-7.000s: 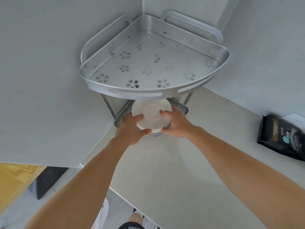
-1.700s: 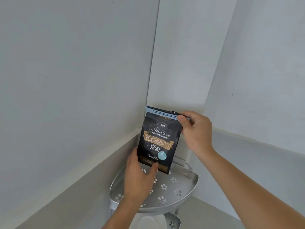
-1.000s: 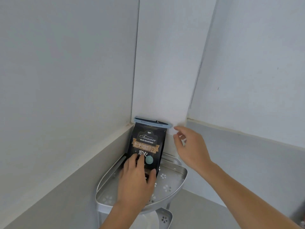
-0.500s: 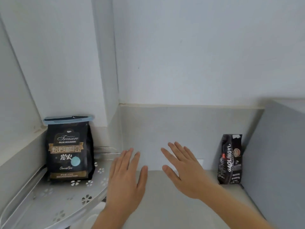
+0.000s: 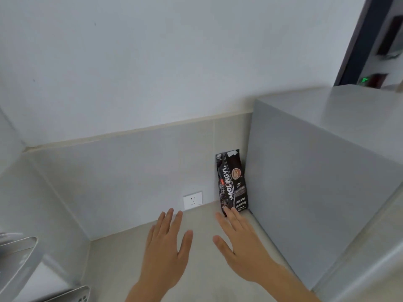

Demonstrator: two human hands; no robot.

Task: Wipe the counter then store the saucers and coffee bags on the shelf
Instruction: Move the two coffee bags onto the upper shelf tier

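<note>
A black coffee bag (image 5: 232, 182) stands upright on the beige counter (image 5: 196, 271), in the back right corner against the grey side panel. My right hand (image 5: 242, 243) is open above the counter, its fingertips just in front of the bag's bottom edge. Left of it, my left hand (image 5: 168, 247) is also open, palm down, holding nothing. A piece of the metal corner shelf (image 5: 19, 256) shows at the left edge. The first coffee bag and the saucers are out of view.
A white wall socket (image 5: 192, 200) sits low on the backsplash, left of the bag. A tall grey panel (image 5: 305, 192) bounds the counter on the right. The grey backsplash wall closes the back and left.
The view has swung right, away from the shelf with the first coffee bag. Both open hands have moved toward the second bag in the corner.
</note>
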